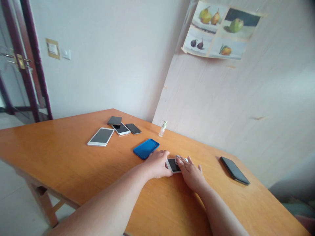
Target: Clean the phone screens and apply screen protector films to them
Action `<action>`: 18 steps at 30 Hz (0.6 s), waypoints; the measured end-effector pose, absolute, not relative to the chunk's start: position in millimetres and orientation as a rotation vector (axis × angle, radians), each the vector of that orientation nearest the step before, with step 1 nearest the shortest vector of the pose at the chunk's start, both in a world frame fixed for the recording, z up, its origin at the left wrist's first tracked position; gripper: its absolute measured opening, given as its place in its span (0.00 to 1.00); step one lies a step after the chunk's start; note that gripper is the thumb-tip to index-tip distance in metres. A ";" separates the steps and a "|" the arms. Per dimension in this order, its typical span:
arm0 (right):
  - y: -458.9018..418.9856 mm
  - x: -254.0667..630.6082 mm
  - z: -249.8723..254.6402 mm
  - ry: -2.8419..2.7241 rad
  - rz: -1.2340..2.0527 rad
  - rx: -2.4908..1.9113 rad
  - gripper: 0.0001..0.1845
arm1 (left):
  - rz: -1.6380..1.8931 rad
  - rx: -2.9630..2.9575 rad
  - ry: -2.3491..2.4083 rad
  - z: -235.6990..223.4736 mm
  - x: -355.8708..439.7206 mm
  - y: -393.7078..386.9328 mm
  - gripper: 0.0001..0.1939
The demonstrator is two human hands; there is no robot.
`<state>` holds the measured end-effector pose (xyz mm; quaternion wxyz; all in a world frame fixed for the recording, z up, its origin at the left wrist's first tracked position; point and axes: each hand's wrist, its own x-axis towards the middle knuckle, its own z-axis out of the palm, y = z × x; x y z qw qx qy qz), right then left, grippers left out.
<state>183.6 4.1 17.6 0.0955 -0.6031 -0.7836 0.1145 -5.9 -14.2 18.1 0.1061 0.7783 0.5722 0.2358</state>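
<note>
A white smartphone point(173, 165) with a dark screen lies face up on the wooden table. My left hand point(158, 164) grips its left end between thumb and fingers. Over the right part of the screen, my right hand point(191, 172) presses a small greyish cloth point(177, 159) against the glass, its fingers mostly covering that end of the phone. Just beyond my left hand rests a blue phone case point(146, 148). Farther back stands a small clear pump bottle point(162, 128) with a pale green top.
Toward the back left are a white tablet point(101, 137), a white phone point(121, 128), a dark phone point(133, 128) and a dark flat case point(115, 120). A black cased device point(234, 170) lies at the right. The wooden table point(61, 144) meets the wall behind.
</note>
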 end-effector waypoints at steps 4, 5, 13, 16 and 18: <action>11.3 192.4 16.2 -2.241 0.274 -1.958 0.31 | 0.683 2.258 1.699 18.1 -5.5 -14.0 0.37; 8.3 189.4 16.8 -2.279 0.277 -1.911 0.31 | 0.686 2.253 1.694 18.0 -5.6 -14.0 0.37; -7.5 166.8 20.4 -2.519 0.380 -1.511 0.31 | 0.692 2.218 1.697 19.3 -5.9 -15.1 0.46; 6.3 181.1 18.0 -2.337 0.288 -1.823 0.30 | 0.662 2.204 1.704 21.0 -5.6 -15.0 0.50; 11.2 187.5 16.7 -2.239 0.247 -1.965 0.30 | 0.658 2.195 1.706 21.7 -5.5 -14.9 0.51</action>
